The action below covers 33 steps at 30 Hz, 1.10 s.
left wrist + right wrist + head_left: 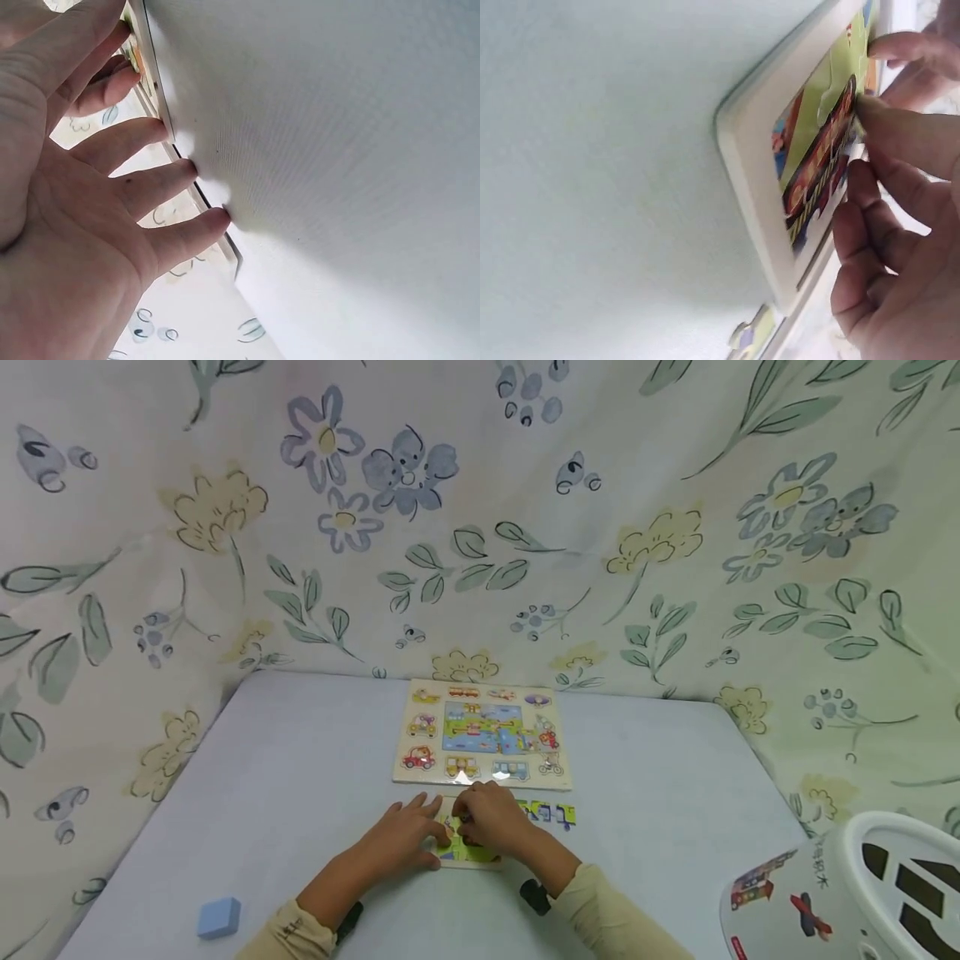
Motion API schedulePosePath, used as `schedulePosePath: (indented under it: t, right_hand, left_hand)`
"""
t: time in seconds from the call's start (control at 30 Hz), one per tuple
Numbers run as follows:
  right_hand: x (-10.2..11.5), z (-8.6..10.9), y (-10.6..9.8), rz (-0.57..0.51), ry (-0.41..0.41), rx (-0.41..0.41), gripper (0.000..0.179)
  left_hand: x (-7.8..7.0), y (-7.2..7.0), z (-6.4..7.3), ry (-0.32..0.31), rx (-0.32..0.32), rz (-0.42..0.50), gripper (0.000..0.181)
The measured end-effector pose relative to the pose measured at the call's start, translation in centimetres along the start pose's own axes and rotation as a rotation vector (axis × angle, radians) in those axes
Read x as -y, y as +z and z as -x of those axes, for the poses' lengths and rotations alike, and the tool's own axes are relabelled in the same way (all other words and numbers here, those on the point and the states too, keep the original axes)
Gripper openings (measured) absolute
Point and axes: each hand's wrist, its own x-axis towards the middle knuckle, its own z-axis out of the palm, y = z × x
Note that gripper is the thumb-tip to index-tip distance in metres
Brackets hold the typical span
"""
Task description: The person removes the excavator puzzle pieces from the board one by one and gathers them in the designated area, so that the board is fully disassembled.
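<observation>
A small wooden jigsaw board (pixel 474 865) lies flat before me, with a green picture partly filled in. My left hand (pixel 405 837) rests at its left side, fingers spread and fairly straight; in the left wrist view, fingertips (pixel 216 219) touch down along an edge. Over the board's upper right my right hand (pixel 497 820) bends its fingers, pinching a small puzzle piece (pixel 858 130) between thumb and finger, mostly hidden by them. Fitted pieces with a dark red and yellow-striped track (pixel 821 169) show inside the pale frame (pixel 744 174).
Behind the small board lies a larger wooden puzzle board (pixel 480 782) with vehicle pictures round its border. Several loose pieces (pixel 553 813) lie right of the hands. A blue block (pixel 219 917) sits front left; a white bucket (pixel 772 902) with a slotted lid stands front right.
</observation>
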Motion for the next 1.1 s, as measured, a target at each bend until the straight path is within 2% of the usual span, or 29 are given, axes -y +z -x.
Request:
schedulePosePath:
  t: [0.1, 0.17, 0.27, 0.37, 0.43, 0.57, 0.73, 0.9, 1.1]
  right_hand:
    - [0.0, -0.3, -0.1, -0.095, 0.046, 0.011, 0.008]
    - [-0.3, 0.0, -0.1, -0.196, 0.085, 0.016, 0.003]
    - [-0.7, 0.3, -0.6, -0.331, 0.098, 0.02, 0.004]
    - [-1.2, 0.7, -1.4, -0.417, 0.097, 0.029, 0.004]
    - [-1.9, 1.1, -2.1, -0.434, 0.1, 0.022, 0.005]
    - [-4.0, 2.5, -3.4, -0.401, 0.138, 0.004, 0.006]
    - [-6.2, 4.1, -3.5, -0.375, 0.184, 0.042, 0.006]
    - [-6.8, 4.6, -3.0, -0.396, 0.202, 0.067, 0.005]
    - [-6.8, 5.2, -3.0, -0.362, 0.233, 0.063, 0.007]
  left_hand:
    - [0.2, -0.1, 0.0, 0.005, -0.002, -0.004, 0.023]
    - [0.1, 0.1, -0.1, 0.007, 0.002, -0.003, 0.024]
    - [-0.1, 0.3, -0.3, 0.011, -0.001, -0.007, 0.024]
    - [-0.1, 0.4, -0.4, 0.009, -0.006, -0.012, 0.024]
    - [0.0, 0.5, -0.4, -0.001, -0.008, -0.015, 0.024]
    - [0.3, 0.5, -0.3, -0.022, -0.009, -0.006, 0.024]
    - [0.7, 0.4, 0.0, -0.041, -0.015, -0.005, 0.024]
    - [0.6, 0.1, 0.1, -0.045, -0.018, 0.013, 0.024]
    - [0.3, 0.3, 0.0, -0.036, -0.012, 0.035, 0.024]
